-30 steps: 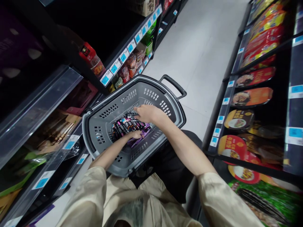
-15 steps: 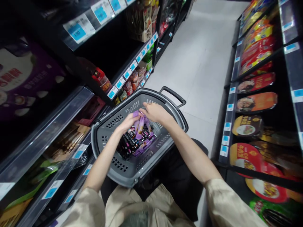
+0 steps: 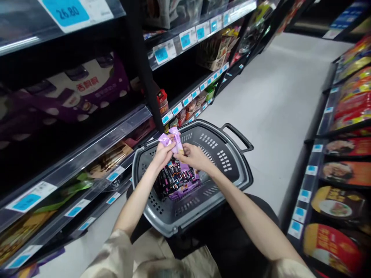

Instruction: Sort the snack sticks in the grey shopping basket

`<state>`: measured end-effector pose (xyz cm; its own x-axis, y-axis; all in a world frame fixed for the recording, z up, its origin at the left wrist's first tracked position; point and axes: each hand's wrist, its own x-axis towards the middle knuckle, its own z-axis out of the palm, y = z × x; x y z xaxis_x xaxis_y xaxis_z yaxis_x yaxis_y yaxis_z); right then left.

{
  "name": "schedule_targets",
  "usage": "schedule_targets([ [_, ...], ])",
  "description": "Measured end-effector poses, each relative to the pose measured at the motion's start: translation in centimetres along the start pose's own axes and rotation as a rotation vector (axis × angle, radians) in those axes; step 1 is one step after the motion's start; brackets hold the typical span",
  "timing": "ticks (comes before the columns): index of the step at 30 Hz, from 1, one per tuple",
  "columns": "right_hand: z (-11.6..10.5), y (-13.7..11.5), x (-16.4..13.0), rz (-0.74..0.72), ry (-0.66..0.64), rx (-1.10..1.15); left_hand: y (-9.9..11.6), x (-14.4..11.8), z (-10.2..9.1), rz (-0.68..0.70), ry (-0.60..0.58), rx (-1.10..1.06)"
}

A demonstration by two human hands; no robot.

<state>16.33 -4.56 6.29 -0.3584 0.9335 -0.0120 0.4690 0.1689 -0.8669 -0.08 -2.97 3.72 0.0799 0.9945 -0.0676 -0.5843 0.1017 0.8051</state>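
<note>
Both hands had risen from the heap of dark and purple packets (image 3: 176,179) in the grey basket (image 3: 232,181). The left hand (image 3: 164,153) and right hand (image 3: 193,156), fingers closed, together gripped a few purple sachets (image 3: 173,139), now lifted above the rim toward the shelf (image 3: 95,146).

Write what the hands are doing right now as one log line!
left hand: holds purple packets | right hand: on same packets | grey basket: more packets inside

Grey basket (image 3: 232,170) matt plastic (perforated walls); purple packets (image 3: 174,139) glossy film; floor (image 3: 269,104) smooth
</note>
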Motion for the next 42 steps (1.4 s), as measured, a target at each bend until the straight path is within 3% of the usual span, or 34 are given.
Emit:
schedule_targets([
  [3, 0.7, 0.3, 0.0, -0.01, 0.016, -0.066, -0.1, -0.4, 0.4, 0.026, 0.011, -0.008],
  [9, 0.8, 0.6, 0.1, -0.025, -0.032, -0.13, -0.8, -0.2, 0.4, 0.05, 0.217, -0.056],
  [14, 0.6, 0.7, 0.2, -0.006, -0.033, -0.037, -0.7, -0.6, 0.4, 0.029, 0.267, -0.01],
  [20, 0.6, 0.7, 0.2, 0.006, -0.141, 0.198, -0.5, -0.8, 0.2, -0.001, 0.237, 0.013],
  [26, 0.4, 1.1, 0.4, 0.036, -0.206, 0.179, -0.3, -0.9, 0.1, -0.045, 0.285, 0.02],
  [33, 0.7, 2.1, 0.8, 0.099, -0.073, 0.056, 0.2, -0.2, -0.4, -0.177, 0.25, -0.129],
  [37, 1.7, 2.4, 1.0, 0.211, -0.036, 0.117, 0.7, 0.3, -0.6, -0.253, 0.291, -0.296],
  [42, 2.7, 1.7, 1.2, 0.204, -0.026, 0.268, 0.7, 0.5, -0.5, -0.29, 0.272, -0.372],
])
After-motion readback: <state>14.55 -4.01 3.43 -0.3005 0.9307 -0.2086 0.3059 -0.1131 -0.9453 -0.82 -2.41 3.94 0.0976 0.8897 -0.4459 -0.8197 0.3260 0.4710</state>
